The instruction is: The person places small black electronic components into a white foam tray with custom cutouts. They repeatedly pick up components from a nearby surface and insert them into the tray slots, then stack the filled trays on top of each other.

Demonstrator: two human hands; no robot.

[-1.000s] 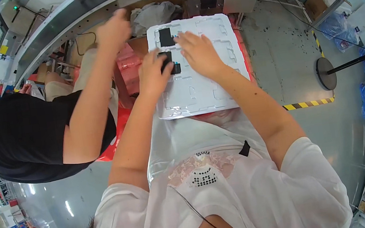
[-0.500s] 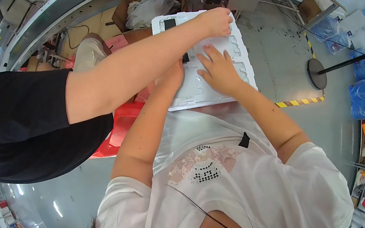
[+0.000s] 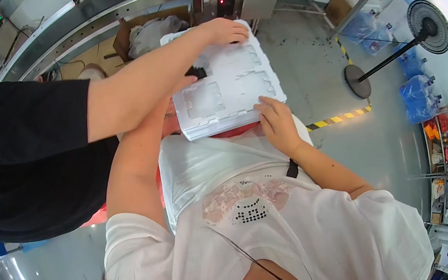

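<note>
A stack of white molded plastic trays (image 3: 244,82) with shallow recesses lies in front of me. My right hand (image 3: 279,128) is open, its fingers stretched over the near right edge of the top tray. My left hand (image 3: 189,80) reaches in at the tray's left side, mostly hidden under a co-worker's forearm; only fingertips show, next to a flat black piece (image 3: 198,72) in a recess. Whether they grip it cannot be seen. The co-worker's hand (image 3: 227,31) is curled over the tray's far part, with a bit of something dark under its fingers.
A co-worker in a black sleeve (image 3: 29,130) stands close on my left, one arm crossing above mine. Beyond the trays are a metal conveyor frame (image 3: 156,9) and a carton with plastic bags (image 3: 157,33). A black standing fan (image 3: 393,61) is at the right.
My right hand has drawn back from the tray's middle to its near right edge. The view has shifted, and my left hand is more hidden behind the co-worker's arm.
</note>
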